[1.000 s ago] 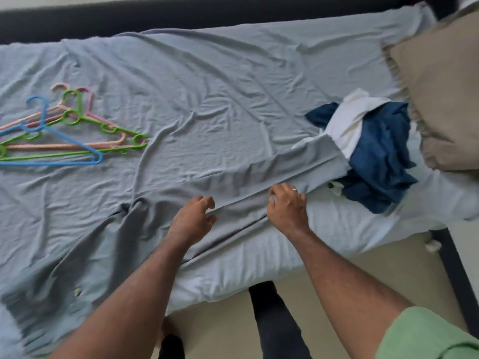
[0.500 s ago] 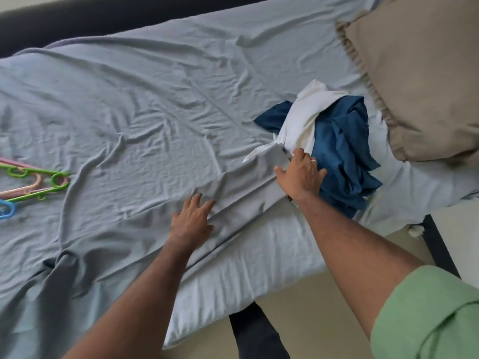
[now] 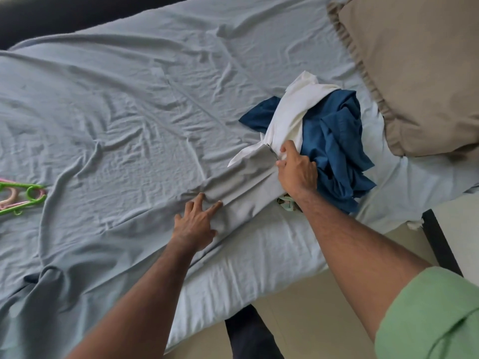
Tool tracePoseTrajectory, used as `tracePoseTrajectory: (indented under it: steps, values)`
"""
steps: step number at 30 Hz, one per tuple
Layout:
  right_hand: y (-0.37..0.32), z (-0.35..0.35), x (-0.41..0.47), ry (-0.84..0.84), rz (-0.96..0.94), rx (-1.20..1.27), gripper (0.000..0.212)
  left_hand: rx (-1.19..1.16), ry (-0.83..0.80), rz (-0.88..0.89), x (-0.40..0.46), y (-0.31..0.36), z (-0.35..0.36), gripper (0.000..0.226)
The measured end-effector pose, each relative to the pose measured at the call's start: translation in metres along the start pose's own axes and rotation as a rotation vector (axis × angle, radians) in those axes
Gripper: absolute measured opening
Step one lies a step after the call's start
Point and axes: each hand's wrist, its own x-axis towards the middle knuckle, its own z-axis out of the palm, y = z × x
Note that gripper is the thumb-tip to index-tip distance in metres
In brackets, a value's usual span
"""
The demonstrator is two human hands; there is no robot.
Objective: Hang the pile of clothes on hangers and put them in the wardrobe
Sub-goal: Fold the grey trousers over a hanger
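Now at the pile of clothes [image 3: 324,141], a white garment [image 3: 290,125] draped over a blue one [image 3: 337,151] near the bed's [image 3: 129,99] right edge, the right hand [image 3: 298,172] has moved up from the sheet's fold to clutch the white fabric. The left hand [image 3: 197,224] stays flat, fingers spread on the sheet. Hangers [image 3: 20,198] (pink and green) have slid to the frame's left edge; hanging has not begun.

Right hand is reaching into the clothes pile

The right hand [image 3: 298,174] is leaving the sheet fold and closing its fingers on the white garment [image 3: 290,117], while the left hand [image 3: 195,224] is flattening on the sheet [image 3: 129,112] and the hangers [image 3: 20,198] are sliding toward the left edge of view.
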Motion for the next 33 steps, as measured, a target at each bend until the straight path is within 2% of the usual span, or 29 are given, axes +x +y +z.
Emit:
tracePoseTrajectory:
  steps: [3,8,11,13,16,22,25,28,33]
  values:
    - [0.005,0.003,-0.004,-0.025,-0.051,0.003,0.031,0.006,-0.007,-0.004,0.003,0.005,0.0,0.086]
    - [0.004,0.008,0.001,-0.069,0.054,0.008,0.051,0.012,-0.011,-0.009,0.005,0.006,-0.002,0.086]
    - [0.0,0.011,0.002,-0.096,0.066,0.001,0.057,0.018,-0.021,-0.009,0.005,0.006,-0.001,0.086]
    - [-0.001,0.012,0.001,-0.103,0.074,0.013,0.054,0.015,-0.022,-0.012,0.005,0.007,-0.001,0.086]
    - [-0.003,0.013,0.002,-0.092,0.108,0.047,0.036,0.011,-0.027,-0.018,0.005,0.01,-0.003,0.086]
    - [-0.007,0.008,0.007,0.016,0.181,0.101,0.014,0.014,-0.012,0.004,0.007,0.012,-0.005,0.089]
    - [-0.009,0.008,0.005,0.005,0.164,0.014,0.032,0.014,-0.019,0.003,0.008,0.012,-0.005,0.088]
    - [-0.008,0.009,0.005,-0.092,0.144,-0.108,0.053,0.015,-0.021,0.007,0.008,0.011,-0.003,0.089]
    - [-0.009,-0.002,0.007,-0.196,0.183,-0.103,0.045,-0.033,-0.047,0.036,0.006,0.005,-0.001,0.092]
